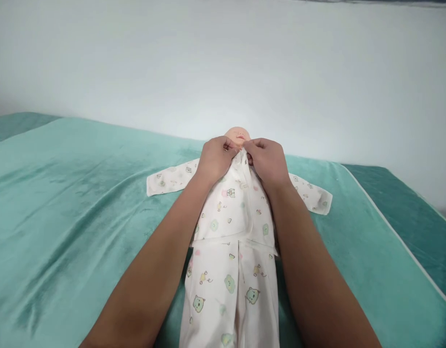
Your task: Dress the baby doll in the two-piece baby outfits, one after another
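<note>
A baby doll (238,133) lies on its back, its head at the far end and partly covered by my hands. It wears a white printed baby top (241,208) with both sleeves spread out to the sides, and matching white printed trousers (223,295). At the doll's neck, my left hand (218,155) pinches the left side of the top's collar. Opposite it, my right hand (266,158) pinches the collar's right side, with the fingertips of both hands close together. Whatever fastening may be between the fingertips is hidden.
A light green plush blanket (92,203) with some creases lies under the doll. Darker green fabric (408,208) shows past its edge on the right. Behind the bed stands a plain white wall (223,63), close to the doll's head.
</note>
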Demonstrator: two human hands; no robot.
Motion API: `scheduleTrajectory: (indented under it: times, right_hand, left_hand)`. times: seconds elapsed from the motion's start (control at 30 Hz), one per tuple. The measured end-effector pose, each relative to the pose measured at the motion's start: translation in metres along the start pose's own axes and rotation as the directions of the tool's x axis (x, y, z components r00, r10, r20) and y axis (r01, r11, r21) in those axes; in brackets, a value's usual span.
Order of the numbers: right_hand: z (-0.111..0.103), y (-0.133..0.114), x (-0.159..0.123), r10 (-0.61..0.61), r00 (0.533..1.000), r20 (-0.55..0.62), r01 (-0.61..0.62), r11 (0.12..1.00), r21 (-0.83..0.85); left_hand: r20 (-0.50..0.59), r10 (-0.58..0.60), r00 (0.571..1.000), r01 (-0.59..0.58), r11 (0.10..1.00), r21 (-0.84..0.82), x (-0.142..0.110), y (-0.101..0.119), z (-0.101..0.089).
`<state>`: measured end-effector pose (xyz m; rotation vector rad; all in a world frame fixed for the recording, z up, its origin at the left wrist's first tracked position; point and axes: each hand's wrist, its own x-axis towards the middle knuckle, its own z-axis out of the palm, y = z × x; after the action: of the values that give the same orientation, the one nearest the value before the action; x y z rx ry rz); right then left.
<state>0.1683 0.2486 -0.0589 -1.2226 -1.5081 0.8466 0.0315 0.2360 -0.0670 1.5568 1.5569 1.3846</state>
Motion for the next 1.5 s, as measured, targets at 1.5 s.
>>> scheduleTrajectory:
  times: [1.5]
  right_hand:
    - [0.002,0.007,-0.066,-0.304,0.951,0.053,0.306,0.914,-0.266]
  left_hand:
    - [0.012,0.196,0.980,-0.192,0.946,0.262,-0.026,-0.013,-0.003]
